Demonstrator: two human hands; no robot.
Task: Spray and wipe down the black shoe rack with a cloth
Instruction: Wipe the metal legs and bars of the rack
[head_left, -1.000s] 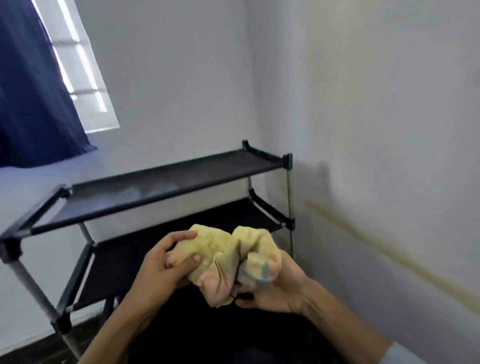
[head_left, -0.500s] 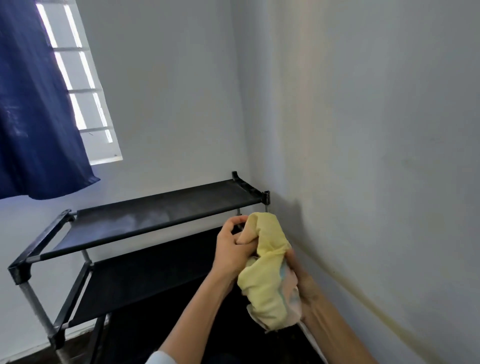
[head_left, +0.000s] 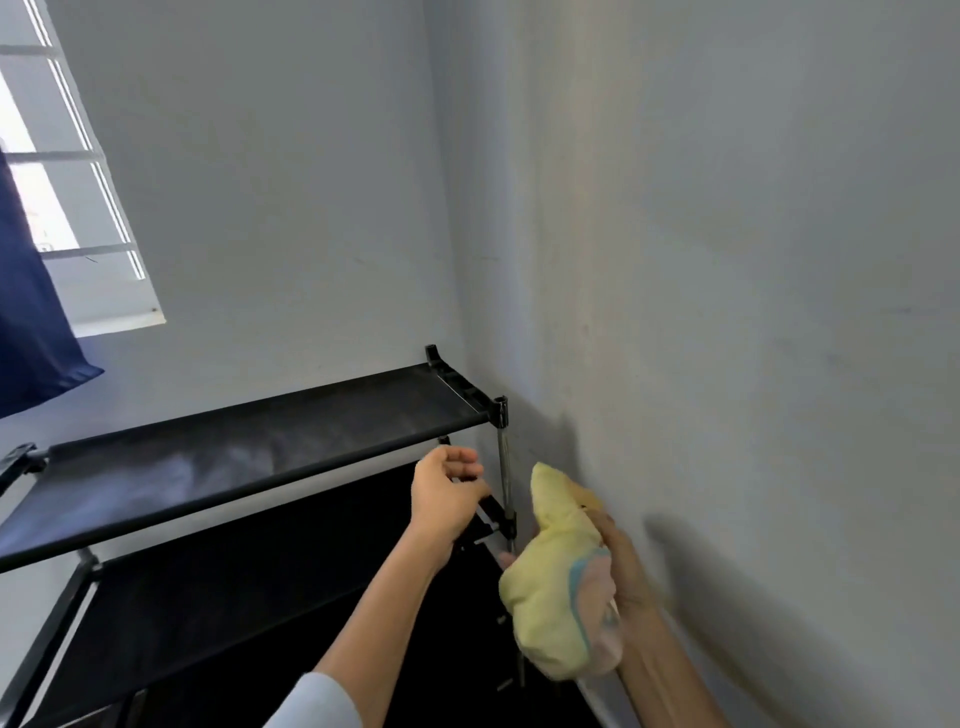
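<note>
While the right hand (head_left: 623, 566) clutches the bunched yellow cloth (head_left: 558, 592) just beside the chrome corner post (head_left: 504, 467) of the black shoe rack (head_left: 260, 457), the left hand (head_left: 447, 493) hangs loosely curled, grasping nothing, in front of the rack's right end. That rack stands in the room's corner against the grey wall (head_left: 727, 312), its top shelf dusty and pale in patches. Soft and limp, the cloth probably handles best wadded into a pad in the palm. Slim tubes and fabric shelves suggest a light frame that may shift under pressure, so steadying it at a corner connector seems wise.
</note>
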